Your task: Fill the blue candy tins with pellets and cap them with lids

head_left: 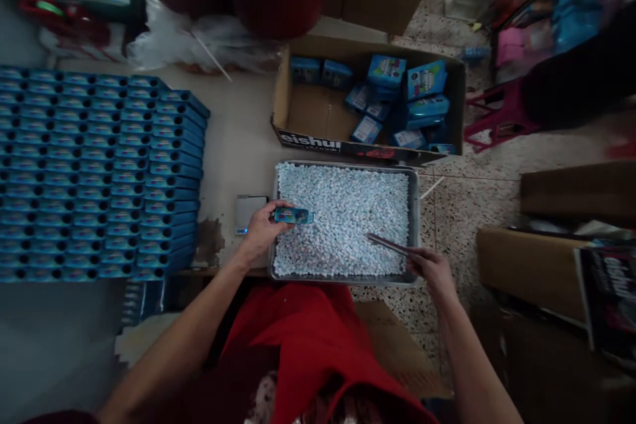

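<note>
My left hand (265,230) grips a small blue printed box (294,215) by its left end, over the left side of a metal tray (414,212). The tray is filled with small pale blue and white pellets (342,212). In my right hand (431,268), at the tray's right edge, is a pair of thin metal tongs (387,244). Their tips point left and reach the pellets. Just left of my left hand lies a small flat scale (248,213) with a lit blue display.
Stacked blue boxes (99,179) fill the left side. Behind the tray stands a cardboard carton (318,109) with several blue packs. Metal bowls (278,3) and plastic bags (169,40) lie farther back. More cartons (531,271) and a dark pink stool (507,109) stand at the right.
</note>
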A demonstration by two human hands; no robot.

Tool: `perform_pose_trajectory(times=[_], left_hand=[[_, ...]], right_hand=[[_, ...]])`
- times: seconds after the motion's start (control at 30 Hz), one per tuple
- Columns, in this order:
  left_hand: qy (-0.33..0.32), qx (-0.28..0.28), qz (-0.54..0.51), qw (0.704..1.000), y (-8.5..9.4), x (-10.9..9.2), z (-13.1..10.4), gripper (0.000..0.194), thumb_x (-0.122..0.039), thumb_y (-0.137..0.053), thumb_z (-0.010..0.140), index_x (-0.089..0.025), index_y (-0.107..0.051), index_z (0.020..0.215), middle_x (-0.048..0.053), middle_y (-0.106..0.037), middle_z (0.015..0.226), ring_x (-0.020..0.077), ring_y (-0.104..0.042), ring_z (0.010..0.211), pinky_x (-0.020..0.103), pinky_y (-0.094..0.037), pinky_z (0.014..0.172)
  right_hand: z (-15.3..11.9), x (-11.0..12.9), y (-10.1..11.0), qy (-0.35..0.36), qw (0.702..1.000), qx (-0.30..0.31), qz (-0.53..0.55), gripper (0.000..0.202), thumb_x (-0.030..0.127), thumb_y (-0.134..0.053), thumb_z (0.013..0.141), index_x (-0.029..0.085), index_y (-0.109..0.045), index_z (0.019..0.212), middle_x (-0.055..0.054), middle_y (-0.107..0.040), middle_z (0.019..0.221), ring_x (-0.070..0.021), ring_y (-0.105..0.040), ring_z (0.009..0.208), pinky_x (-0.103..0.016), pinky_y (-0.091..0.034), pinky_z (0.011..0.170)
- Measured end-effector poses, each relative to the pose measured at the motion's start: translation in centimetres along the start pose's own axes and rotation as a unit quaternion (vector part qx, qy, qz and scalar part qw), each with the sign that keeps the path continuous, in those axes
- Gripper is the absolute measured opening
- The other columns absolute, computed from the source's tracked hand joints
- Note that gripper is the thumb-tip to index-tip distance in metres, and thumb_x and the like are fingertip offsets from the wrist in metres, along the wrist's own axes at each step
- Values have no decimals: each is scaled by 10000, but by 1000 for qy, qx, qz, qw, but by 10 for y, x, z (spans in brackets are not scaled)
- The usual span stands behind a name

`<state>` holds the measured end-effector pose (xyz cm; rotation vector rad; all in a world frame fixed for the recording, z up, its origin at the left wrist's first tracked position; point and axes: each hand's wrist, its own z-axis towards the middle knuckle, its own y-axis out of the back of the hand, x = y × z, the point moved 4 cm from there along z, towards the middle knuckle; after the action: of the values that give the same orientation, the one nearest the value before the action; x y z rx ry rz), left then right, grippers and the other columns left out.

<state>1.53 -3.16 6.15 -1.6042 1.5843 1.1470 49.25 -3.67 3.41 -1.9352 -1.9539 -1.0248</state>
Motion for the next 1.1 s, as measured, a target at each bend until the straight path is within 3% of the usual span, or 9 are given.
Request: perform_pose_trajectory(times=[0.13, 0.27, 0.33, 0.4, 0.47, 0.6, 0.73, 0.83, 1.1], left_hand=[[23, -81, 17, 996, 77, 8, -14, 518, -312, -802, 645, -187, -669, 1130, 80, -727, 1170, 224, -679, 992, 337, -548, 881], [15, -123, 92, 988, 128, 32, -10, 447, -294, -774, 645, -190, -701, 1073, 61, -738, 1134, 216, -678, 974, 310, -535, 889], [10, -111, 93, 989, 133, 48, -4, 449, -297, -766, 650, -189, -697, 1080, 67, -732, 1157, 222, -679, 995, 317, -534, 901], [0, -94, 80, 992, 130, 60, 1, 466, -320, -762, 670, -191, -689, 1112, 75, -723, 1189, 231, -676, 1046, 337, -526, 943], [-20, -87, 75, 993, 127, 65, 1, 495, -336, -757, 692, -202, -684, 1163, 76, -704, 1245, 240, -647, 1152, 362, -485, 1032], [-36, -110, 113, 987, 135, 63, -14, 657, -339, -802, 659, -234, -656, 1292, 72, -659, 1339, 260, -589, 1261, 391, -423, 1122], [-28, -207, 126, 970, 162, 65, -46, 568, -340, -803, 682, -233, -695, 1228, 73, -683, 1277, 260, -621, 1205, 395, -454, 1099], [-17, -297, 108, 948, 181, 71, -75, 422, -338, -767, 738, -211, -715, 1136, 79, -710, 1200, 246, -650, 1148, 400, -496, 1044], [-49, -414, 149, 897, 203, 54, -123, 236, -329, -716, 839, -219, -736, 1047, 50, -736, 1071, 221, -683, 1026, 364, -532, 971]], right_hand=[[24, -28, -11, -32, 999, -6, 30, 441, 285, -880, 442, 128, -760, 837, -35, -678, 584, -138, -610, 460, -205, -506, 422], [32, -32, -74, -39, 996, 37, 68, 421, 244, -911, 432, 148, -755, 811, -29, -704, 640, -141, -652, 541, -194, -543, 480], [32, -30, -107, -39, 993, 69, 87, 385, 222, -900, 471, 154, -757, 822, -25, -716, 672, -126, -656, 570, -179, -557, 518], [30, -26, -125, -42, 993, 76, 86, 330, 198, -872, 520, 152, -752, 824, -17, -700, 642, -110, -630, 531, -165, -542, 487], [26, -22, -122, -41, 994, 69, 69, 275, 164, -835, 555, 150, -742, 813, -7, -672, 596, -103, -595, 477, -161, -510, 420], [10, -15, -87, -69, 992, 94, 53, 253, 97, -779, 581, 171, -731, 818, 12, -621, 570, -84, -527, 407, -134, -438, 321], [-11, -10, -77, -108, 983, 126, 77, 266, 110, -811, 598, 170, -718, 841, 23, -592, 586, -46, -488, 399, -82, -418, 329], [-24, -4, -97, -110, 978, 149, 95, 309, 131, -859, 585, 168, -709, 853, 26, -606, 618, -37, -497, 432, -73, -443, 364], [-27, 27, -150, -75, 963, 234, 115, 375, 166, -906, 567, 200, -656, 845, 74, -556, 613, -6, -458, 424, -49, -403, 374]])
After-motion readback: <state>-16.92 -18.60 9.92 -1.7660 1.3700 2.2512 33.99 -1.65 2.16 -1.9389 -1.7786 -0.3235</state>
